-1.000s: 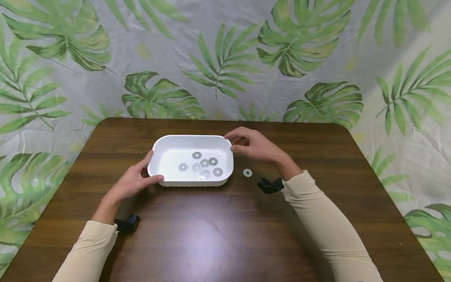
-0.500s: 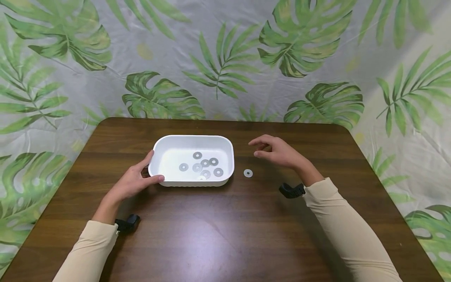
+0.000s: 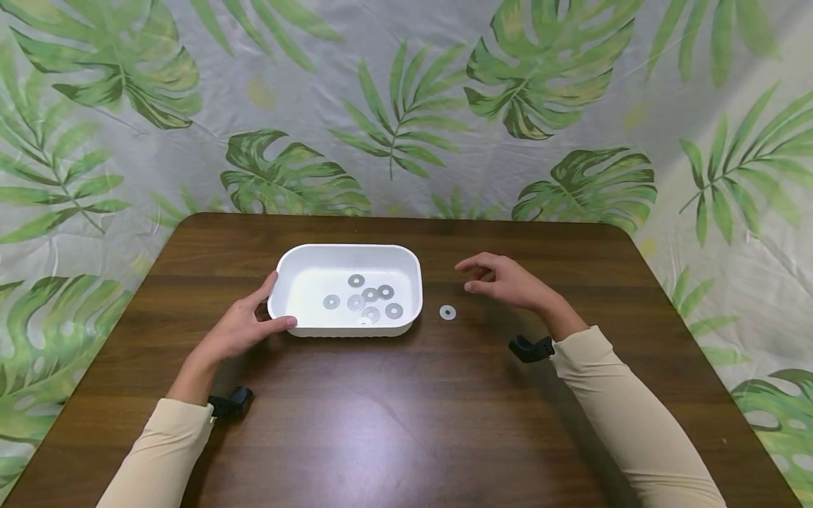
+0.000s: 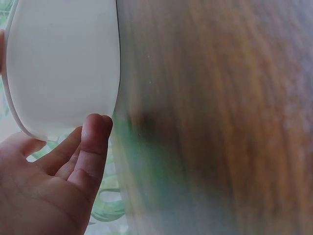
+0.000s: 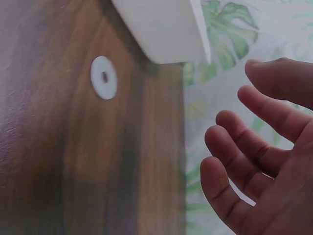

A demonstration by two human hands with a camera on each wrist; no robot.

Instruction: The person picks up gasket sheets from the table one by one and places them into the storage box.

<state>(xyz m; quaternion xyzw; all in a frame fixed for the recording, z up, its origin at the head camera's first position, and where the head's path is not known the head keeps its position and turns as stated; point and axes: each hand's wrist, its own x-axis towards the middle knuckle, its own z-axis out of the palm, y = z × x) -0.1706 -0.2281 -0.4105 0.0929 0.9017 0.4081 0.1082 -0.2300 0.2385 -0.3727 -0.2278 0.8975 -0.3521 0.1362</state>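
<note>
A white plastic tub (image 3: 305, 282) rests on the table with several flat metal washers (image 3: 356, 303) lying loose inside, some overlapping. At its left end my left hand (image 3: 238, 328) grips the tub, thumb over the near rim and fingers against the side; the left wrist view shows those fingers (image 4: 95, 139) at the tub's wall. One more washer (image 3: 447, 312) lies flat on the table just right of the tub. My right hand (image 3: 508, 281) hovers to the right of that washer, touching nothing, its fingers (image 5: 217, 181) loosely bent and apart.
The brown wooden table (image 3: 394, 409) has rounded far corners. Behind it hangs a leaf-patterned cloth (image 3: 406, 106). A black wrist strap (image 3: 532, 349) is on the right wrist, and another strap (image 3: 230, 403) on the left.
My right hand has let go of the tub's right rim and moved to the right, then slightly nearer. The left hand, tub and washers have stayed in place.
</note>
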